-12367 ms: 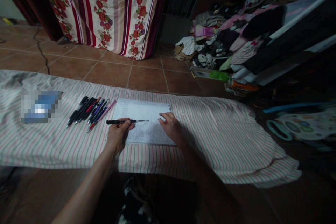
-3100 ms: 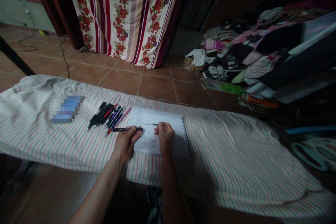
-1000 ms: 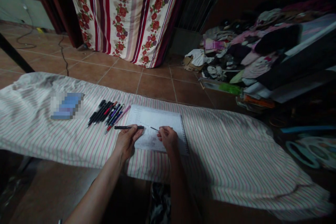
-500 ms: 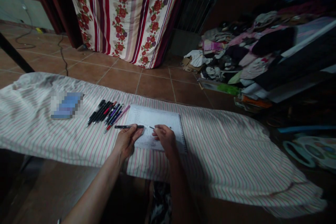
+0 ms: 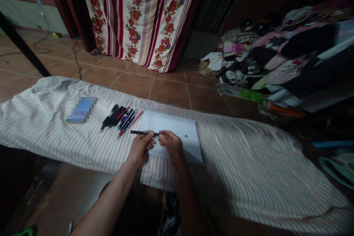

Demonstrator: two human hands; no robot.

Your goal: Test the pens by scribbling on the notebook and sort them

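A spiral notebook lies open on a striped cloth. My left hand is closed on a black pen held level over the notebook's left edge. My right hand is closed in a pinch right at the pen's right end, touching it; what its fingertips hold is too small to make out. A small bright speck sits on the page to the right of my hands. Several more pens, black, red, purple and pink, lie side by side left of the notebook.
A blurred blue flat item lies on the cloth left of the pens. Beyond the cloth is tiled floor, a flowered curtain, and a pile of clothes at the right. A dark bar slants at far left.
My right hand has moved left, bringing the thin part it pinches up to the end of the pen in my left hand. The view has shifted slightly left.
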